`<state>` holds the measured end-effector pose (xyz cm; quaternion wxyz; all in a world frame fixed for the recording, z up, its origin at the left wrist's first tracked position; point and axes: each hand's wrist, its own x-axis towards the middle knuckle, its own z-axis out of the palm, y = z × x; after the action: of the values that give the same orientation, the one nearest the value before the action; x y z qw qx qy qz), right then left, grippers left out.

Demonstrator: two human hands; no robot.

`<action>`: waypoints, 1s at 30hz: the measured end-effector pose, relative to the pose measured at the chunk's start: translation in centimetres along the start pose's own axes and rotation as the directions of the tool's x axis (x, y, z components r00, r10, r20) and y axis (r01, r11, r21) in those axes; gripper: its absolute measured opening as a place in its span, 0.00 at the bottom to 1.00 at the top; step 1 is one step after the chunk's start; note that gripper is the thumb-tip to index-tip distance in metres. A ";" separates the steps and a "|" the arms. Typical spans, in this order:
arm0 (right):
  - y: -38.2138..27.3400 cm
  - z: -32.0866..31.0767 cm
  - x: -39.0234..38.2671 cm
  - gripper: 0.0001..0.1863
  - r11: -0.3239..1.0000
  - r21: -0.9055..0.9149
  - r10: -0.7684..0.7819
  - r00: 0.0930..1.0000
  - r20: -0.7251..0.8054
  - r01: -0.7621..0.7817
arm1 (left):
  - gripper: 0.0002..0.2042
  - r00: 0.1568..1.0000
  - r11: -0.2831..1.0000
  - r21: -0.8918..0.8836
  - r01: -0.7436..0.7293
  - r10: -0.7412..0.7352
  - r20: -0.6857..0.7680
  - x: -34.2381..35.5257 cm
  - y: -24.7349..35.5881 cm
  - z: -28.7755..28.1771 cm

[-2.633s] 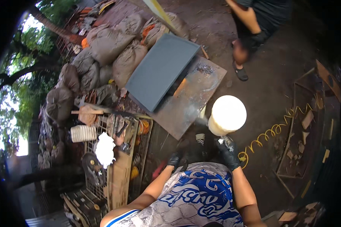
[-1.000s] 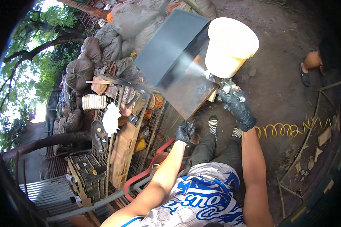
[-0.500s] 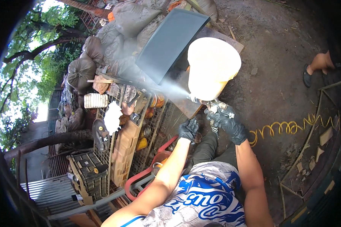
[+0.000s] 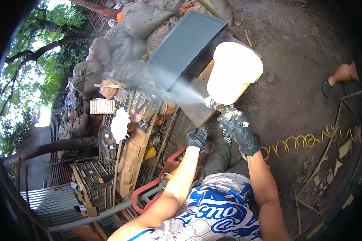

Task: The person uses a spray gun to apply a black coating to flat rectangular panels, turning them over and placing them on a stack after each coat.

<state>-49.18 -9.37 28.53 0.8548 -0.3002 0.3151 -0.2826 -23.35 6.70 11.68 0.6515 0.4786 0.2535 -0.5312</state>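
Even passes, squarely aimed

The black-gloved right hand is wrapped around the metal spray gun, with the large cream-white plastic cup mounted on it. A pale mist fans leftward from the nozzle. The wide, dark grey rectangular panel lies ahead and to the left, above a brown flat board. The black-gloved left hand is apart from the gun, fingers loosely curled; nothing shows in it, though I cannot tell whether the curl hides anything.

The mist crosses the panel's near corner and spreads toward the wire-grid rack, so some of it is probably missing the surface. A good pass would hold the nozzle square to the panel, move the whole arm rather than flick the wrist, and overlap each stroke evenly. Easing off the trigger beyond each edge should limit runs and waste. The big cup likely makes the gun top-heavy, so a level grip matters. The yellow coiled hose at the right wants slack, well clear of the wet face.
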 end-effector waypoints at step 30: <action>-2.6 -9.3 -3.9 0.15 0.845 -0.325 -0.518 0.801 -0.300 0.424 | 0.20 0.987 0.985 0.171 -0.011 -0.017 0.162 1.9 0.6 6.9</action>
<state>-59.08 -11.54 25.97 0.6368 -0.4115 0.4197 -0.4990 -23.39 -0.31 13.15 0.6256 0.4875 0.1538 -0.5894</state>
